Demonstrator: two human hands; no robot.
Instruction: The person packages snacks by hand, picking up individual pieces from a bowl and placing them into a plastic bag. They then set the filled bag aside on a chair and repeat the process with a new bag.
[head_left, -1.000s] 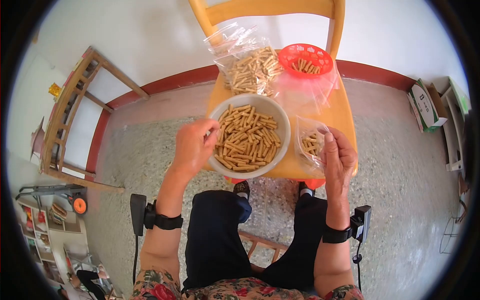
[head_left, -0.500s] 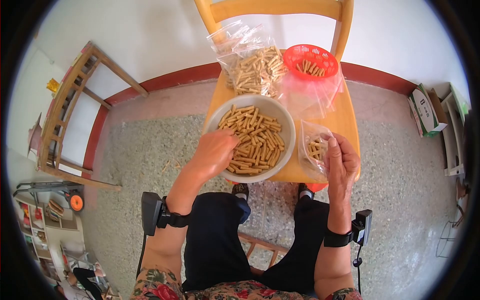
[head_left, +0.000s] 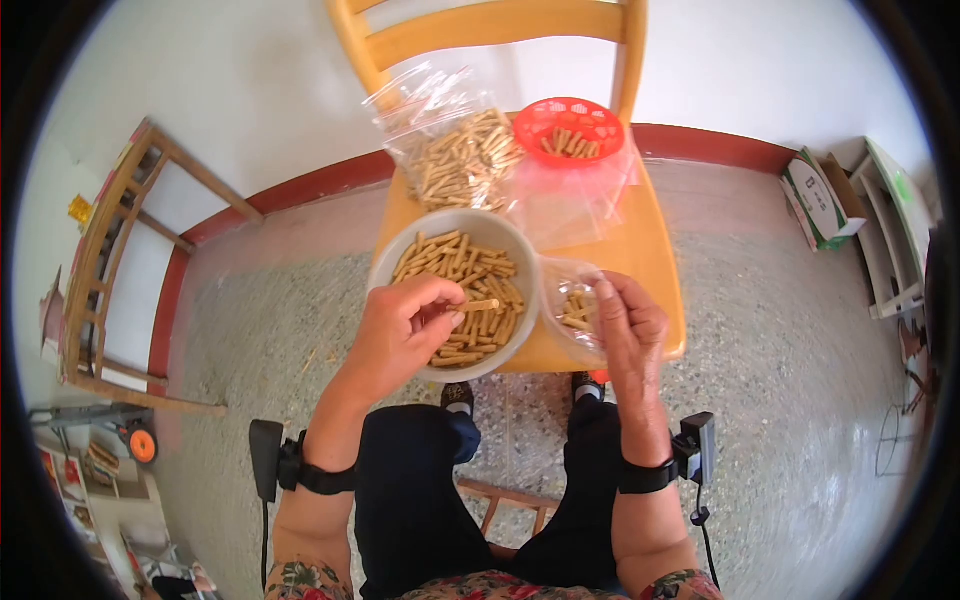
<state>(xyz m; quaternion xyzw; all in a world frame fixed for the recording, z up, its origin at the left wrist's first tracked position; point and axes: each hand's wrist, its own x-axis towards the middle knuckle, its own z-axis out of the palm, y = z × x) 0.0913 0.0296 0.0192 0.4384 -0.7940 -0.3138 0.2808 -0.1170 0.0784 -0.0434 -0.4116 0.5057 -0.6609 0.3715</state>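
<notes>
Left hand: thumb and fingers clenched on one short tan stick, lying roughly level, its free end pointing right. I have it over the left half of the grey bowl (exact clearance above the contents: can't tell). The bowl sits on the left near part of the chair seat and holds a loose pile of sticks lying at all angles. Right hand: I'm pinching the right side of a small clear bag between thumb and fingers, thumb on top. The bag is close by the bowl's right rim, with a small batch of the same sticks inside (count unclear, the film glares). Filled clear bags are heaped at the far left of the seat, just beyond the bowl, clear flaps reaching up by the left post of the backrest. Right of those, a red basket with a few sticks in it. Flat clear bags with a pinkish tint are spread on the near side of the basket, between it and the small bag. Both forearms wear a black strap with a device on its outer side.
</notes>
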